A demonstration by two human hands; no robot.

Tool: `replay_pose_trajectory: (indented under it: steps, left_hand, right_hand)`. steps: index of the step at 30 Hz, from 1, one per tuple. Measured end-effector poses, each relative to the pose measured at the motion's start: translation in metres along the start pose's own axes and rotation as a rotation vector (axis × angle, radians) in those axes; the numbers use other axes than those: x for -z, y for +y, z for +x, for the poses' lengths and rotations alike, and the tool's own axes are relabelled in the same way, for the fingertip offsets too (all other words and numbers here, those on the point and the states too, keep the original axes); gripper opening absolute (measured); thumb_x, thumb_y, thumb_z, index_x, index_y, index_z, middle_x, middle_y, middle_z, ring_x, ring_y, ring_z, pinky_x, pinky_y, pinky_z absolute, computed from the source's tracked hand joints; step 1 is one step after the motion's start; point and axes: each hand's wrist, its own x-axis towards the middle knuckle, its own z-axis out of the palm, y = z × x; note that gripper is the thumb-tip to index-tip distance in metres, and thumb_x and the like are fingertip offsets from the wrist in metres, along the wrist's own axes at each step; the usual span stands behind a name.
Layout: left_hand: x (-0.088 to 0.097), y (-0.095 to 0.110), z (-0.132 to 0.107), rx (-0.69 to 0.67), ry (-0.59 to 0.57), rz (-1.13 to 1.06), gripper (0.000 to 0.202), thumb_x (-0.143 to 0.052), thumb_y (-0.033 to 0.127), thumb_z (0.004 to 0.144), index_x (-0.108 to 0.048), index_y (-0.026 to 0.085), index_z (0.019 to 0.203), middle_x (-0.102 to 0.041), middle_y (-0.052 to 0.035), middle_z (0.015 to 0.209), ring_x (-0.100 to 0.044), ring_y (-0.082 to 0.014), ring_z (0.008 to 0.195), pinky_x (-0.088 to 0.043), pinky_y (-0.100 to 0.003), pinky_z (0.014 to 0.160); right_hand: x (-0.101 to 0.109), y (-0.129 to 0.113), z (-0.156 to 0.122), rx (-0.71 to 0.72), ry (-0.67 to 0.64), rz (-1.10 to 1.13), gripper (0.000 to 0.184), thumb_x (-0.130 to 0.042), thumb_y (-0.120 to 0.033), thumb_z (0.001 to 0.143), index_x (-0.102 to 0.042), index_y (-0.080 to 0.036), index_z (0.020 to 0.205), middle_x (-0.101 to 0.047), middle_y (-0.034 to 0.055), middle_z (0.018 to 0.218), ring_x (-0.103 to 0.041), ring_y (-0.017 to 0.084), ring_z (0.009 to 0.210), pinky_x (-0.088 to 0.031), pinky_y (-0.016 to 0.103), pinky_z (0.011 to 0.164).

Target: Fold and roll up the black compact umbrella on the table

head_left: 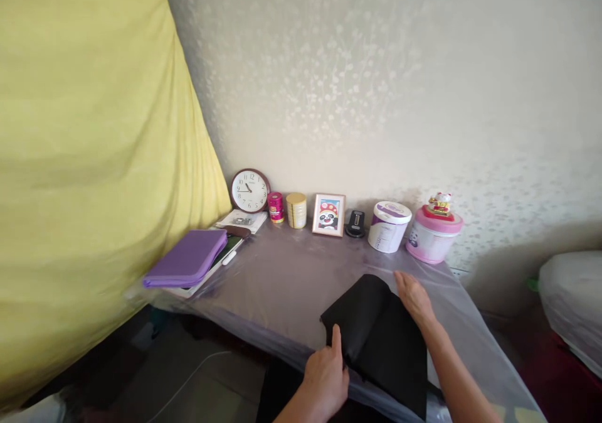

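Observation:
A black, folded, cloth-like piece [376, 335] lies at the front of the table, with a crease down its middle and its near part over the table's edge. My left hand [327, 376] is at its near left corner. The index finger stretches along that edge while the others curl in, and the corner appears to be between finger and thumb. Along the far right edge rests my right hand [414, 297], its fingers extended and touching or very near the black piece. What lies beneath the right palm is hidden.
Against the wall stand a round clock [249, 191], a pink can [275, 208], a yellow-lidded container [296, 211], a panda picture frame [328, 215], a black stand [356, 223], a white-purple tub [389, 227] and a pink tub [433, 238] bearing a cat figurine [440, 203]. A purple folder [188, 258] lies left.

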Motion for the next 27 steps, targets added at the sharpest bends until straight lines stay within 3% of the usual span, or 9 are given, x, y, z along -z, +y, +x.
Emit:
replay_pose_trajectory:
  steps: [5, 8, 12, 18, 21, 27]
  left_hand:
    - [-0.001, 0.001, -0.002, -0.001, 0.027, -0.006, 0.068, -0.040, 0.024, 0.081, -0.008, 0.007, 0.138, -0.062, -0.0131, 0.097, -0.058, -0.0241, 0.090, -0.043, -0.034, 0.078]
    - [-0.001, 0.004, -0.001, 0.004, 0.033, -0.001, 0.066, -0.040, 0.023, 0.082, -0.009, 0.007, 0.138, -0.062, -0.0138, 0.097, -0.058, -0.0235, 0.090, -0.042, -0.032, 0.076]
    - [-0.002, 0.006, -0.001, 0.006, 0.046, 0.012, 0.066, -0.040, 0.023, 0.082, -0.009, 0.007, 0.138, -0.062, -0.0133, 0.096, -0.058, -0.0230, 0.090, -0.042, -0.031, 0.075]
    - [-0.003, 0.007, -0.002, 0.014, 0.054, 0.025, 0.066, -0.041, 0.023, 0.082, -0.010, 0.006, 0.138, -0.062, -0.0136, 0.096, -0.058, -0.0232, 0.089, -0.042, -0.030, 0.073]
    - [-0.002, 0.008, -0.003, 0.025, 0.051, 0.031, 0.065, -0.041, 0.022, 0.082, -0.011, 0.006, 0.138, -0.062, -0.0141, 0.095, -0.058, -0.0232, 0.089, -0.042, -0.030, 0.072]
    - [-0.002, 0.012, -0.003, 0.041, 0.047, 0.039, 0.064, -0.041, 0.021, 0.082, -0.013, 0.006, 0.137, -0.062, -0.0157, 0.097, -0.059, -0.0243, 0.090, -0.043, -0.031, 0.074]
  right_hand:
    - [0.037, 0.018, -0.069, -0.320, 0.079, 0.058, 0.040, -0.028, -0.041, 0.083, -0.060, -0.016, 0.089, -0.065, 0.0138, 0.089, -0.061, 0.025, 0.085, -0.044, 0.034, 0.074]
    - [0.050, 0.001, -0.105, -0.528, -0.017, 0.335, 0.046, -0.028, -0.052, 0.081, -0.059, -0.018, 0.083, -0.065, 0.0087, 0.079, -0.063, 0.020, 0.072, -0.046, 0.029, 0.065]
    - [0.054, -0.030, -0.127, -0.587, -0.102, 0.531, 0.054, -0.032, -0.059, 0.078, -0.057, -0.017, 0.100, -0.064, 0.0060, 0.077, -0.062, 0.020, 0.069, -0.046, 0.027, 0.056]
    - [0.059, -0.047, -0.122, -0.504, -0.152, 0.253, 0.048, -0.040, -0.047, 0.078, -0.056, -0.013, 0.107, -0.066, 0.0119, 0.090, -0.060, 0.027, 0.089, -0.043, 0.032, 0.072]
    - [0.066, -0.052, -0.109, -0.436, -0.164, 0.178, 0.043, -0.041, -0.041, 0.078, -0.056, -0.015, 0.109, -0.066, 0.0115, 0.093, -0.060, 0.028, 0.091, -0.041, 0.034, 0.073]
    - [0.057, -0.077, -0.071, -0.360, -0.034, 0.538, 0.039, -0.050, -0.044, 0.072, -0.064, -0.017, 0.095, -0.067, 0.0052, 0.073, -0.062, 0.023, 0.075, -0.044, 0.029, 0.063]
